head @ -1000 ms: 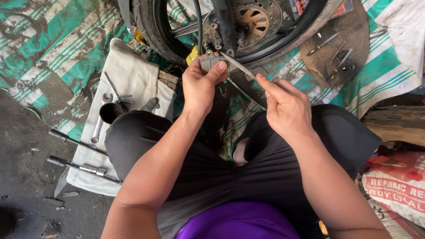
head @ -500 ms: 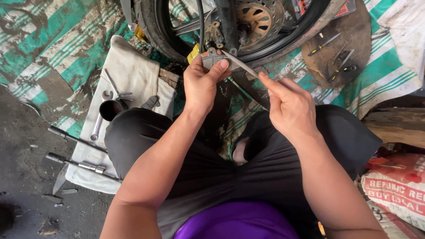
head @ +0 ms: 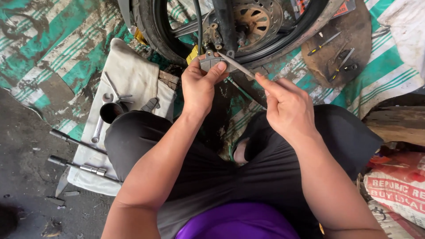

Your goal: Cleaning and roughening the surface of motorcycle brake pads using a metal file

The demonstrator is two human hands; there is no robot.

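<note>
Two bare hands work close together just below a motorcycle wheel. The left hand is closed around a small grey brake pad, thumb pressed across its near face and fingers curled behind it, holding it up in front of the tyre. The right hand is pinched shut on the lower end of a thin flat metal file, index finger stretched along the blade. The file slants up and to the left, and its tip lies on the brake pad's upper edge, so the pad sits between the two hands, nearer the left one.

Beside the left forearm, a pale cloth spread on the green striped tarp carries a combination wrench, a dark socket and two long bar tools. To the right of the wheel, a screwdriver with a yellow and black handle lies on a round brown mat.
</note>
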